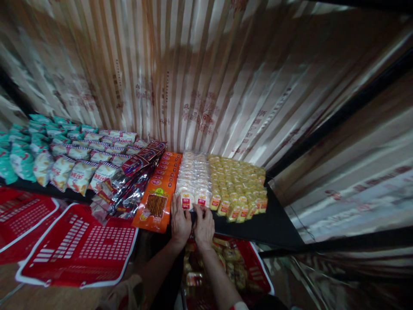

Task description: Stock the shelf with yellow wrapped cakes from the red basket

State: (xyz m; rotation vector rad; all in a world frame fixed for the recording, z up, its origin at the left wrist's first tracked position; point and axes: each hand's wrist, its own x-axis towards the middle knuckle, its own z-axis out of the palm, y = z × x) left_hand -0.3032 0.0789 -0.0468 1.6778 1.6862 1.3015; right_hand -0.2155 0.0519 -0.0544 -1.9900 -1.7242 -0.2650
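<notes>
Two rows of white snack packets [193,176] with red labels stand on a black shelf [258,228]. My left hand [180,221] rests at the front of the left row, its fingers stretched along the left side of the foremost packet [186,201]. Beside it, my right hand [204,224] touches the lower front of the foremost packet [201,200] in the right row with extended fingers. Neither hand visibly lifts anything. Yellow snack packets [237,185] adjoin on the right, and orange snack packs [158,193] lie close on the left.
Dark red shiny packs [129,189], white bags [77,176] and teal bags [21,161] fill the shelf's left. Red baskets [80,249] stand below. Another red basket [258,267] under my arms holds yellowish packets [234,262]. Printed sheeting [193,77] hangs behind.
</notes>
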